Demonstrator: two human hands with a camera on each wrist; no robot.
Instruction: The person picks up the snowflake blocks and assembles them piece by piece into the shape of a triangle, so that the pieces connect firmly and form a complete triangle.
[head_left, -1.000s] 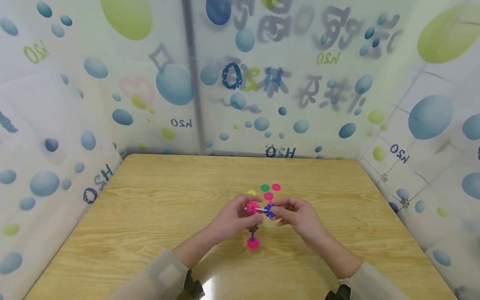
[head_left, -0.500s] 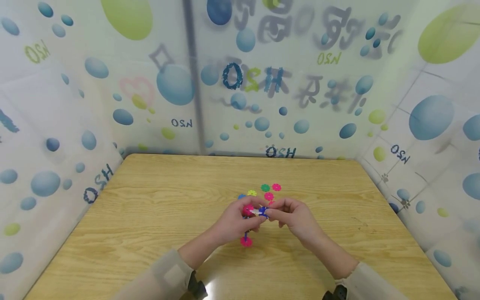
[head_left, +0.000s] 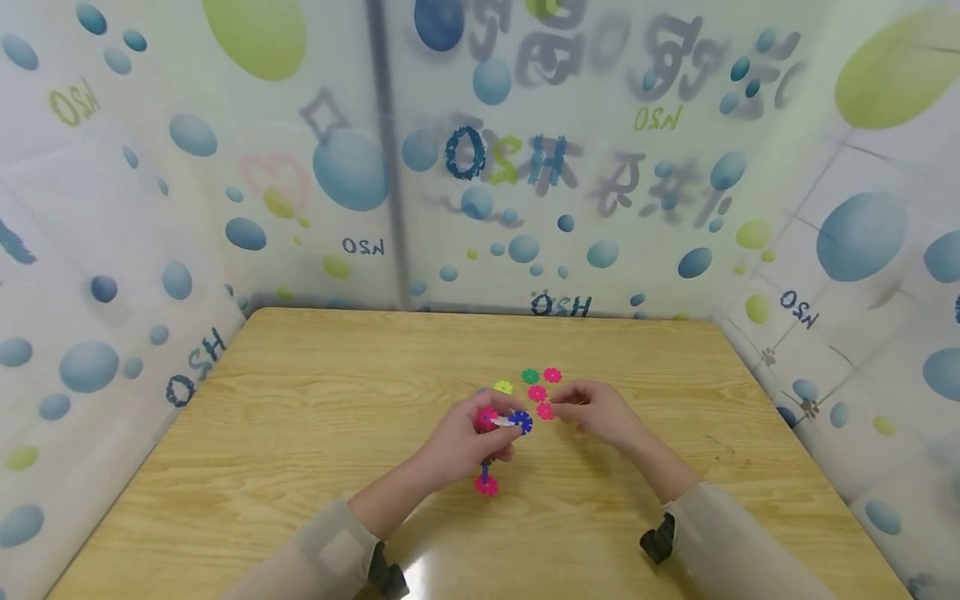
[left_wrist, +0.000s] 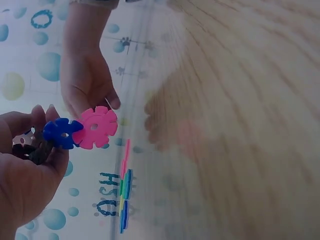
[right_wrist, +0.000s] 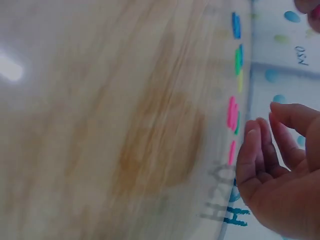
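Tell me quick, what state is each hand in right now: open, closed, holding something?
Left hand: closed, holding a joined cluster of plastic discs.
Right hand: open, holding nothing.

I read mirrored H2O several times on the printed backdrop around the table. Big H2O high behind the table, small navy H2O at its back edge, tilted H2O off its left edge, another H2O off its right. Grey characters high behind it: too blurred for me.
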